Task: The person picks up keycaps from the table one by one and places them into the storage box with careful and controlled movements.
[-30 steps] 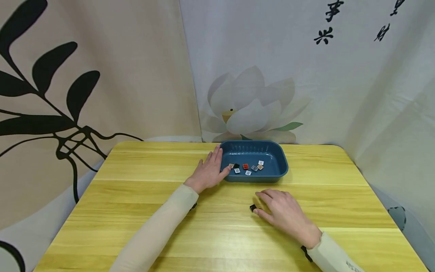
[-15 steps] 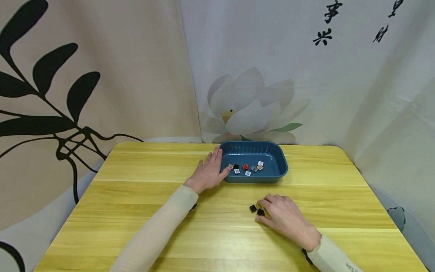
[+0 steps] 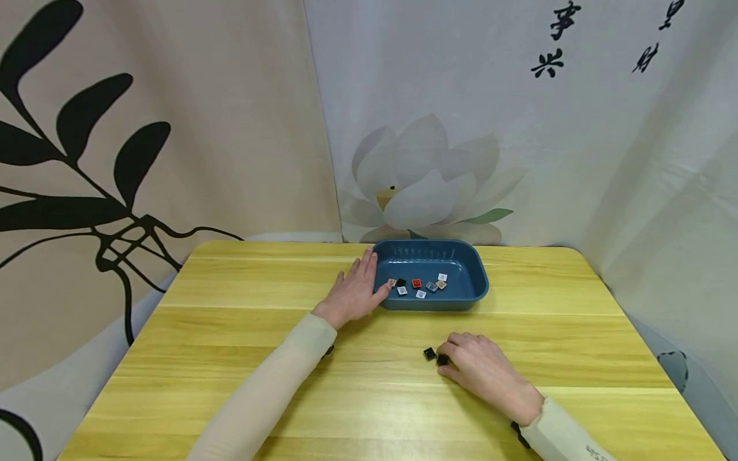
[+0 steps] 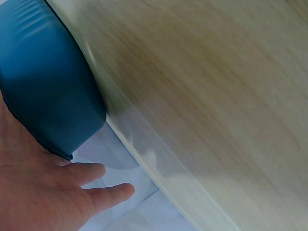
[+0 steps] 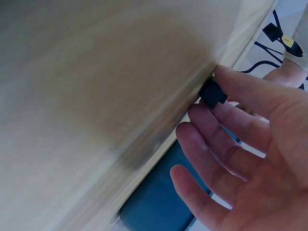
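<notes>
My right hand [image 3: 483,370] is low over the table, with thumb and forefinger pinching a small black square block [image 3: 442,360]. In the right wrist view the block [image 5: 212,93] sits between the thumb tip and a fingertip, close to the tabletop, while the other fingers curve loosely. Just left of it, a second black block [image 3: 429,353] lies on the table. My left hand [image 3: 354,291] rests with fairly straight fingers against the left side of a blue tray [image 3: 435,306]. The left wrist view shows that hand [image 4: 43,195] touching the tray's wall [image 4: 55,82].
Inside the tray are several small square pieces: a red piece [image 3: 416,283], a black piece [image 3: 401,282], and white, grey and tan ones. The tray stands near the far edge of the wooden table [image 3: 288,397], with a printed curtain [image 3: 259,128] behind.
The right hand has shifted slightly toward me, uncovering the black block at its fingertips; thumb and forefinger have drawn together on that block. Left hand and tray look unmoved.
</notes>
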`<control>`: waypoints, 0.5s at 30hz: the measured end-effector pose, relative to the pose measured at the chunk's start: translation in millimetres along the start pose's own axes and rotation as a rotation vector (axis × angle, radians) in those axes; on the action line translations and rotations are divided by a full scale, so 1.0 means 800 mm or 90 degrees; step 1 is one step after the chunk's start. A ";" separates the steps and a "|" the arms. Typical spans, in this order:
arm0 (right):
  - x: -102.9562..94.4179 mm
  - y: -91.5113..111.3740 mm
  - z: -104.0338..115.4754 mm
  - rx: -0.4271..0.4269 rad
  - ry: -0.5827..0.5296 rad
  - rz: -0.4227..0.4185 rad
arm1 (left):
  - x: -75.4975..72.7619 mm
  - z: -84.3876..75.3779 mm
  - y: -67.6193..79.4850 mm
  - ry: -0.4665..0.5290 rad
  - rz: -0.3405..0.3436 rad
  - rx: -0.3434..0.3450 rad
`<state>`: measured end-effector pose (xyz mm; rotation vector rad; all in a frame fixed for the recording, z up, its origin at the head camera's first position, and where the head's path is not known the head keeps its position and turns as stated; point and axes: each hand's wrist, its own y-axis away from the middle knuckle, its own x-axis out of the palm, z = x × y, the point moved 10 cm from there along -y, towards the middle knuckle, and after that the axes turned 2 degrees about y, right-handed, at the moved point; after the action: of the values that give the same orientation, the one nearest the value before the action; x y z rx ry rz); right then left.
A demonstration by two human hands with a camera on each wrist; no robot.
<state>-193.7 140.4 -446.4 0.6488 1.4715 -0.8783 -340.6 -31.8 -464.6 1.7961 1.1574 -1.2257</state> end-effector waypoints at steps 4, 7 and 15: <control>0.002 -0.001 0.001 -0.002 -0.008 0.008 | 0.000 0.000 0.000 -0.002 0.001 0.000; 0.003 -0.002 0.002 -0.006 -0.011 0.012 | 0.000 0.000 0.000 -0.003 0.002 0.001; -0.001 -0.003 0.001 -0.005 -0.029 0.006 | 0.001 0.001 -0.001 -0.002 0.002 0.001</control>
<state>-195.1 138.6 -444.9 0.6266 1.4292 -0.8742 -341.1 -31.8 -465.6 1.7956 1.1520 -1.2268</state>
